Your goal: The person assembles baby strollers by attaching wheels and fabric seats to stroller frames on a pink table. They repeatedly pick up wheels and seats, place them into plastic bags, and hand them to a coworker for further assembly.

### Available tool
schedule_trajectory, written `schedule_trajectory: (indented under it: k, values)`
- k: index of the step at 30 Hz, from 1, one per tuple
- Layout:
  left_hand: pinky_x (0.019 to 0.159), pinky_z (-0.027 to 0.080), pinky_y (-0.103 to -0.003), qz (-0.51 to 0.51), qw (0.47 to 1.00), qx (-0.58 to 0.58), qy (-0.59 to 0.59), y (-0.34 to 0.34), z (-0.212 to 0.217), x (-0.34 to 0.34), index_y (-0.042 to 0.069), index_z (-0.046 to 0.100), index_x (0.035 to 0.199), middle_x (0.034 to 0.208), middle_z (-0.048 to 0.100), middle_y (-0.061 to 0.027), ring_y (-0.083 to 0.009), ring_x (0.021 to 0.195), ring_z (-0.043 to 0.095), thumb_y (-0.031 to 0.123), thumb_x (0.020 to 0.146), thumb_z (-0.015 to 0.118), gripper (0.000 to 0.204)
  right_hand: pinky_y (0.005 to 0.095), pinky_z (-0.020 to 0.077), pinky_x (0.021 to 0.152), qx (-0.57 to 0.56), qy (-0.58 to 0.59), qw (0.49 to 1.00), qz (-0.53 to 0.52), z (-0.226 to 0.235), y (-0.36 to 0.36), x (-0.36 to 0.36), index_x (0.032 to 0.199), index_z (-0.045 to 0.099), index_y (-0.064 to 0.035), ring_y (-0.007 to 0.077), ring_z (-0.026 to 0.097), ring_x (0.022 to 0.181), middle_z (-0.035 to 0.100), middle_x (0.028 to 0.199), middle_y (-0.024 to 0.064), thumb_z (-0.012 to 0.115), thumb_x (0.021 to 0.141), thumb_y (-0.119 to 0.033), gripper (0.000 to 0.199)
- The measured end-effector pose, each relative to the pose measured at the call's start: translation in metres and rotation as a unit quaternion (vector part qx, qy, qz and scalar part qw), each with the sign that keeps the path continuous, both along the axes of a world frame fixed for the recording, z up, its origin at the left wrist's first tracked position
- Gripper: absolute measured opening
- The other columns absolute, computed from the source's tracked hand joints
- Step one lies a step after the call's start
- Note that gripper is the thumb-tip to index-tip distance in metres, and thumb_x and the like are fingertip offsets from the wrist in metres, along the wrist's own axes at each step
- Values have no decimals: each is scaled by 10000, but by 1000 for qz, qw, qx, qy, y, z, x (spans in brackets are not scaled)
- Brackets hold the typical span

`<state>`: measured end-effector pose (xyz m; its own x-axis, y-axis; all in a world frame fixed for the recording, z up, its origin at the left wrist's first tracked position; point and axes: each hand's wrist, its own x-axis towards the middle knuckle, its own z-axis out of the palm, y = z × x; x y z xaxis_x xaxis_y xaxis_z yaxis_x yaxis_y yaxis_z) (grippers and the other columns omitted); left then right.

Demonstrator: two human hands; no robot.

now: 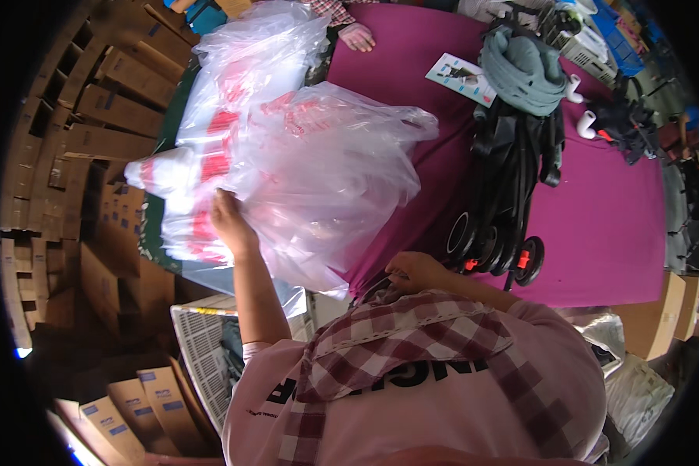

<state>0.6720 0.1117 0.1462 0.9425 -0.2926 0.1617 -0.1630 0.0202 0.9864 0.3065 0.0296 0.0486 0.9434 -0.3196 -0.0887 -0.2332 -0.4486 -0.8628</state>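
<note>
My left hand (231,225) pinches the edge of a clear plastic bag (326,171) with red print, at the left of the purple-covered table (598,233). The bag is puffed and crumpled, lying over a stack of similar flat bags (217,147). My right hand (412,272) is closed with curled fingers at the table's near edge, close to my apron; what it holds, if anything, is hidden. To its right, a folded black stroller frame (509,179) with orange parts by its wheels lies on the purple cloth.
Grey-green fabric (524,70) and a printed leaflet (462,78) lie at the stroller's far end. Another person's hand (356,36) rests on the far table edge. Cardboard boxes (124,101) fill the left side. A white crate (206,342) stands below the table, near left.
</note>
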Motion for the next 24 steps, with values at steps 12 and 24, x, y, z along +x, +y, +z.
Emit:
schedule_trajectory:
  k: [12,24]
  values:
    - [530,469,-389,-216,869,356,-267,14,0,-144,31,641,785,656,636,-192,-344,549,614,244,1000,601,305,429,511,687,-28,-132,986,-94,36,-64,-26,900,668,-46,341,647,761,662,834,139,671,855,-161,124]
    - [1138,312,-447,-100,928,259,250,78,-117,-135,27,339,1499,1509,395,-229,-343,1393,396,541,956,590,789,438,522,737,-22,-75,996,40,-6,-19,-7,896,670,-52,354,657,825,666,870,145,683,842,-177,137]
